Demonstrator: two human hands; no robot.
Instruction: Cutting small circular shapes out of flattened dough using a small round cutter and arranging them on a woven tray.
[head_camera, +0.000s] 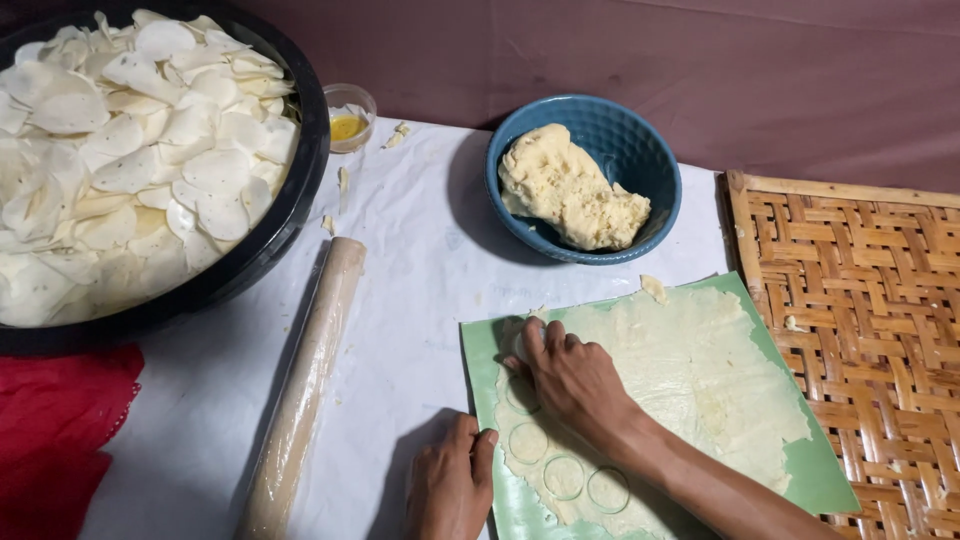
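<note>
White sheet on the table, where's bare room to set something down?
Bare white sheet lies between the rolling pin and the green mat, up to the blue bowl. The woven tray is mostly bare. Crowded: the dough-covered mat and the black basin.

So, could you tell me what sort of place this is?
Probably a home food-making spot: rolled dough sheet with cut circles, a rolling pin, and a black basin heaped with thin discs.

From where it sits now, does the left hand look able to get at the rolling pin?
Probably yes. The left hand rests at the green mat's edge, holding nothing, and only bare white sheet lies between it and the rolling pin.
</note>
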